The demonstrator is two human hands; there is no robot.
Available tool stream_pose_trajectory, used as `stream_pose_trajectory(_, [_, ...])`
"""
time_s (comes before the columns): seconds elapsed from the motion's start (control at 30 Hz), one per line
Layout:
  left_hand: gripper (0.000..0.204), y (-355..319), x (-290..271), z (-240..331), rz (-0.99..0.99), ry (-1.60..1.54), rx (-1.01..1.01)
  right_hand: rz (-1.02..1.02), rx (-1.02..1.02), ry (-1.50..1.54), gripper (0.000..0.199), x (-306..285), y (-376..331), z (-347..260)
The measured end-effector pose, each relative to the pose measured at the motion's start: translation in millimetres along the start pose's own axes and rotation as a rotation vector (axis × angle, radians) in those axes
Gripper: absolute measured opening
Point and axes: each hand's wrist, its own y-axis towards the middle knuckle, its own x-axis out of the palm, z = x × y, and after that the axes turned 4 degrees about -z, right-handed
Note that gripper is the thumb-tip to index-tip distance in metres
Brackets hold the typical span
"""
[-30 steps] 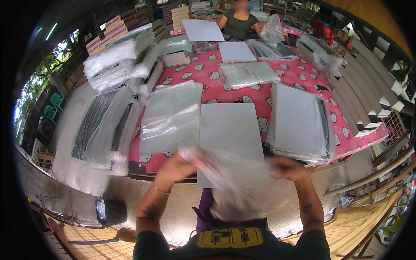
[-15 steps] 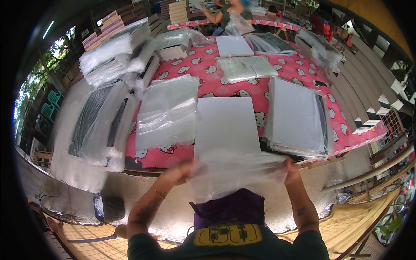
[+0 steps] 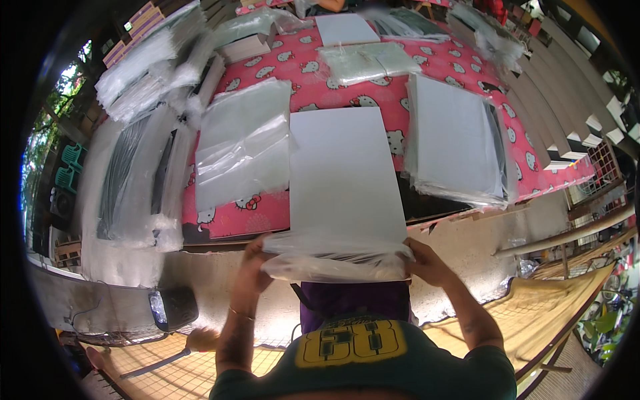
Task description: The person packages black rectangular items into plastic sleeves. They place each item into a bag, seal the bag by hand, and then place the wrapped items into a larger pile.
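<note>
A flat white board (image 3: 343,173) lies lengthwise in front of me, its near end reaching past the table edge. Around that near end is a clear plastic bag (image 3: 333,261), loosely bunched in folds. My left hand (image 3: 255,263) pinches the bag's left side, and my right hand (image 3: 427,261) grips its right side. Left of the board rests a stack of clear plastic sleeves (image 3: 243,150). To the right lies a pile of white boards in plastic (image 3: 455,137). How far the board reaches inside the bag is hard to make out.
A pink patterned cloth covers the table (image 3: 250,223). Tall piles of plastic-wrapped goods (image 3: 143,77) stand at the left. Long stacked pale blocks (image 3: 553,100) line the right side. Farther back are another white board (image 3: 347,30) and a plastic-wrapped bundle (image 3: 370,63).
The plastic bag, blurred by motion before, now sits gathered at the board's near end. Both hands keep hold of its sides. My view has tilted down toward the near side.
</note>
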Motion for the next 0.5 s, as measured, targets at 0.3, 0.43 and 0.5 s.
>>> stream_pose_trajectory(0.3, [0.064, -9.7, 22.1, -64.4, 0.392, 0.755, 0.169, 0.811, -0.145, -0.395, 0.058, 55.8, 12.6, 6.7])
stream_pose_trajectory(0.43, [0.046, -21.3, 32.4, -57.9, 0.427, 0.83, 0.369, 0.849, -0.261, -0.125, 0.04, 51.5, -1.7, -0.1])
stream_pose_trajectory(0.5, [0.026, -26.3, 29.1, -46.4, 0.351, 0.581, 0.47, 0.808, -0.382, 0.114, 0.017, 38.6, -14.0, -1.4])
